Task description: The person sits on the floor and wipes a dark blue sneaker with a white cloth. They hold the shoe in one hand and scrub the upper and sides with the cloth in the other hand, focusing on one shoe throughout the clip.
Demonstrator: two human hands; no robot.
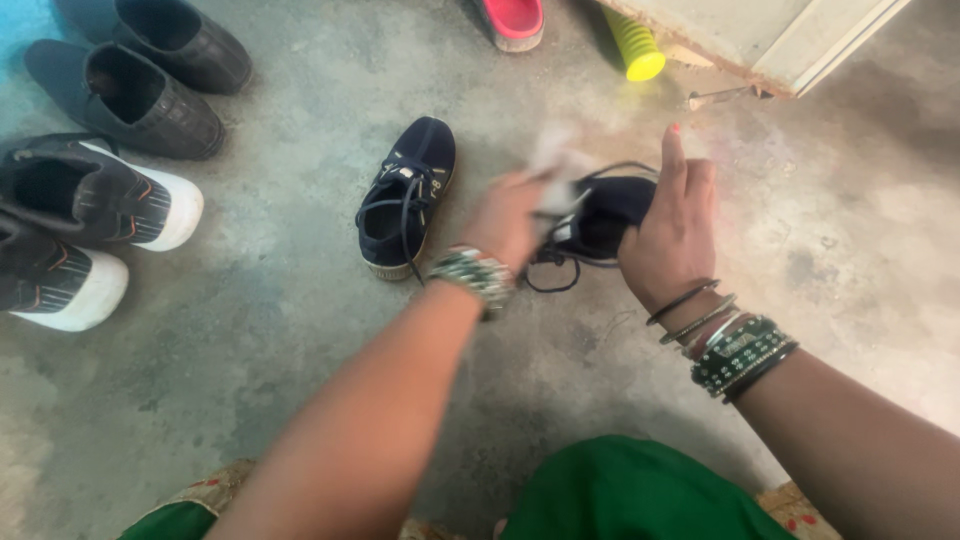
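My right hand (672,232) grips a dark navy lace-up shoe (606,215) and holds it up above the floor, with its black laces dangling below. My left hand (512,215) is blurred with motion and holds a small pale cloth (556,168) against the shoe's side. Both wrists carry several bangles. The matching navy shoe (408,196) lies on the concrete floor just left of my left hand, laces loose.
At the left stand two black slip-on shoes (140,70) and a pair of black sneakers with white soles (85,225). A pink shoe (512,22), a yellow ribbed object (636,46) and a pale door corner (770,40) are at the top.
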